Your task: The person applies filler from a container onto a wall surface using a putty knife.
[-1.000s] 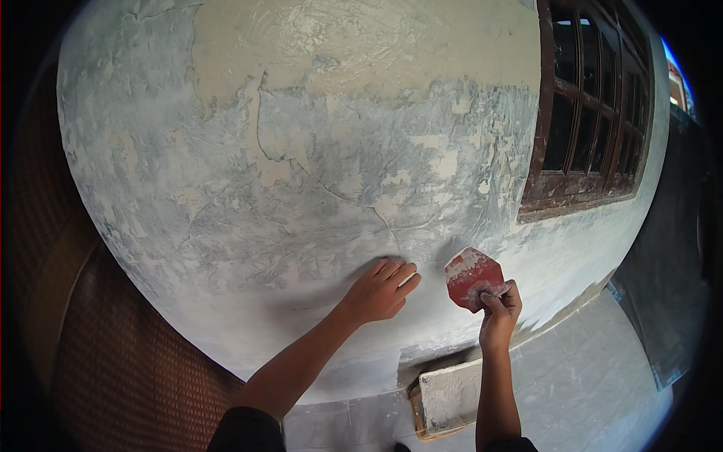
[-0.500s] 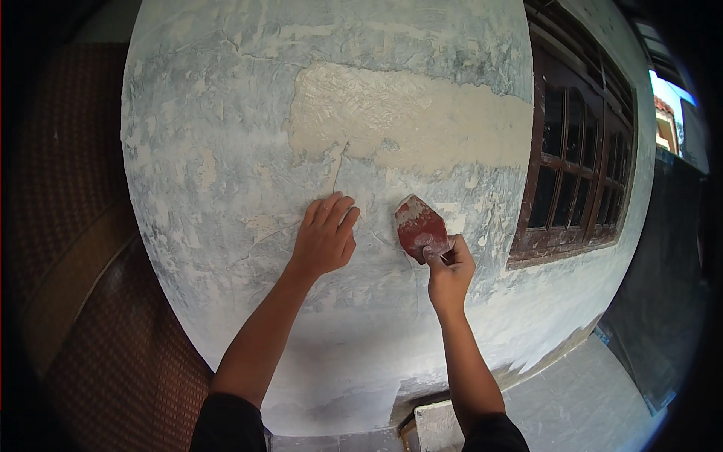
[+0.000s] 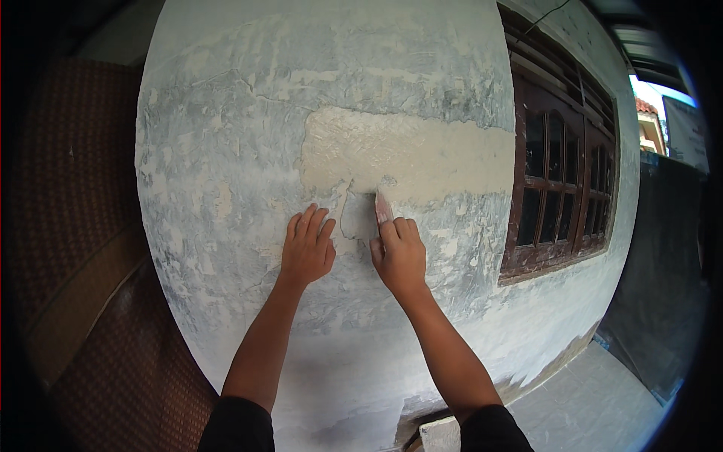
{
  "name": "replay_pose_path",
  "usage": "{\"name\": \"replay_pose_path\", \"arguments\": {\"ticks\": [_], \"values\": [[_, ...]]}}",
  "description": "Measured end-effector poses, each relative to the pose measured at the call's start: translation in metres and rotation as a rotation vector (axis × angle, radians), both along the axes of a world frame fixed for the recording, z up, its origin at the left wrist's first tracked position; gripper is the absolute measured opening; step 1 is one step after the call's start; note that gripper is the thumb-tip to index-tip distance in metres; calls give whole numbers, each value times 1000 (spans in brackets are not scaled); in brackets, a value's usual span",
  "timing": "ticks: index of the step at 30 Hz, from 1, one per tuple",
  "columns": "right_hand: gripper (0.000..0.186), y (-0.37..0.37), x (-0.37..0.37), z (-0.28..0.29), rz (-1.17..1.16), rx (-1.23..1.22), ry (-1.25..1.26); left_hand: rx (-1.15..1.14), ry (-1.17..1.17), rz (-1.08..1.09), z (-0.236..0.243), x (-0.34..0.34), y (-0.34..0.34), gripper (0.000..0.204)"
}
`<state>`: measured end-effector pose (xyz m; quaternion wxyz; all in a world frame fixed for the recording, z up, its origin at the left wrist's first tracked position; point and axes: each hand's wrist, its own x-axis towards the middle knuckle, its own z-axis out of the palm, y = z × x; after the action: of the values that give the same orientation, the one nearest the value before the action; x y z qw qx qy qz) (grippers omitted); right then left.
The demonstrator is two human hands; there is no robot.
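Shifted left and turned edge-on since the earlier frame, in the head view: red scraper (image 3: 384, 207), at the near edge of the pale patch (image 3: 429, 151) on the wall (image 3: 226, 248). Pinched in the right hand (image 3: 401, 255); left hand (image 3: 306, 252), fingers slightly spread, farther left, apparently resting on the wall. Probably at the step of scraping or smoothing the patch edge; next calling for a steady angle.

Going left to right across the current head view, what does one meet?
Reddish-brown woven-looking panel, bare left hand, bare right hand gripping a flat red scraper, brown wooden dark-paned window, dark upright panel.
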<state>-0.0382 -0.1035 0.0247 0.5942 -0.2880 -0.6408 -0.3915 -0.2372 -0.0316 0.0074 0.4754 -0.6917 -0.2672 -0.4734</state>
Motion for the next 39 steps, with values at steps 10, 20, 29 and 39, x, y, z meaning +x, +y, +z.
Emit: {"name": "replay_pose_path", "arguments": {"ticks": [10,20,29,39], "values": [[10,39,-30,5,-274,116,-80,37,-12,-20,-4,-1,8,35],[8,68,-41,1,-316,59,-79,91,-4,-95,-7,-5,12,41],[17,68,-46,4,-202,-203,-127,92,2,-125,-9,-7,11,41],[20,56,-44,-11,-117,-261,-108,119,21,-150,-5,-5,13,42]]}}
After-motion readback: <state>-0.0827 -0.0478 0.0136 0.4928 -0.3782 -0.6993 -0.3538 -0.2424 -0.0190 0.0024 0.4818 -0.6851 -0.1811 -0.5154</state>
